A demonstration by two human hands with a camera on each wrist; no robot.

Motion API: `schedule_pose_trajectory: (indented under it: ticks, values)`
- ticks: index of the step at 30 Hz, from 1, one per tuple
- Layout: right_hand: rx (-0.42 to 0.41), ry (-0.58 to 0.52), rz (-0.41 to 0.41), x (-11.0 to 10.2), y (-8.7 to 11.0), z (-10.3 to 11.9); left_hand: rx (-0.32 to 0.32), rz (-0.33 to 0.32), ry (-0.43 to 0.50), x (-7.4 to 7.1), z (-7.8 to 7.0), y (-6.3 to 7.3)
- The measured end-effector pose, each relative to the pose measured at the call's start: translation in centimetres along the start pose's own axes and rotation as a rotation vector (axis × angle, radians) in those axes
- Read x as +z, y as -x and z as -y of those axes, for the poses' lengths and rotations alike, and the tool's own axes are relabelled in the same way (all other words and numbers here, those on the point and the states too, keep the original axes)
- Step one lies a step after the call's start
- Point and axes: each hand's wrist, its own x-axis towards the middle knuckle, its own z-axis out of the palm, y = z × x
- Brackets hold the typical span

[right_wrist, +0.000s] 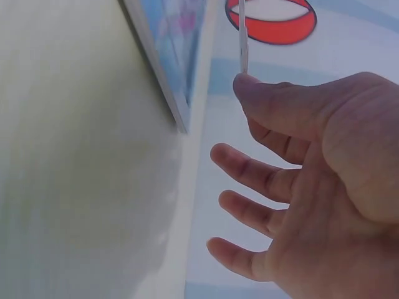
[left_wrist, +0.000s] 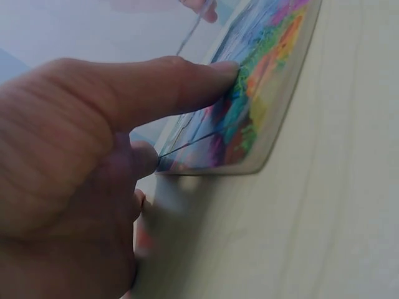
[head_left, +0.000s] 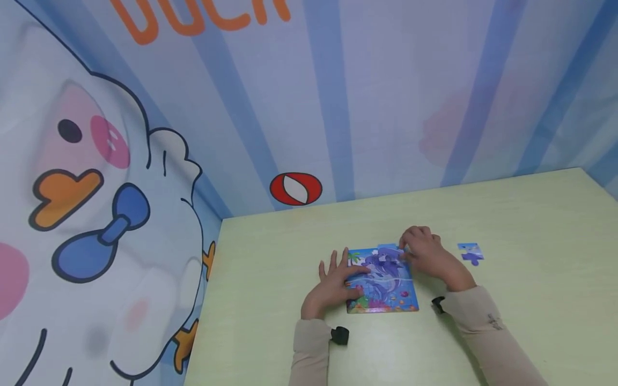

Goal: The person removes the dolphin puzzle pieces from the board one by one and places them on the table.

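A jigsaw puzzle with purple dolphins and a bright sea floor lies on the table, most of its pieces joined. At its left side is my left hand, fingers spread, with thumb and index finger resting on the picture. In the left wrist view the thumb lies flat over the colourful lower part. My right hand is over the puzzle's upper right corner. It pinches a puzzle piece, seen edge-on in the right wrist view, between thumb and index finger, while the other fingers stay loosely extended.
One loose puzzle piece lies on the table to the right of my right hand. The pale table meets a striped blue cloth backdrop at the back, and a printed duck covers the left side.
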Motion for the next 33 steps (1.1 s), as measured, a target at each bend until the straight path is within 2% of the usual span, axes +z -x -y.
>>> schedule_pose_trajectory:
  ticks: [16,33]
  values:
    - [0.083,-0.103,-0.027,-3.6,2.0,-3.3,0.037,0.001,0.022,0.0,-0.2,-0.2]
    - [0.128,-0.148,-0.05,-4.9,3.9,-5.8,0.038,-0.017,-0.002,-0.4,-0.2,-0.2]
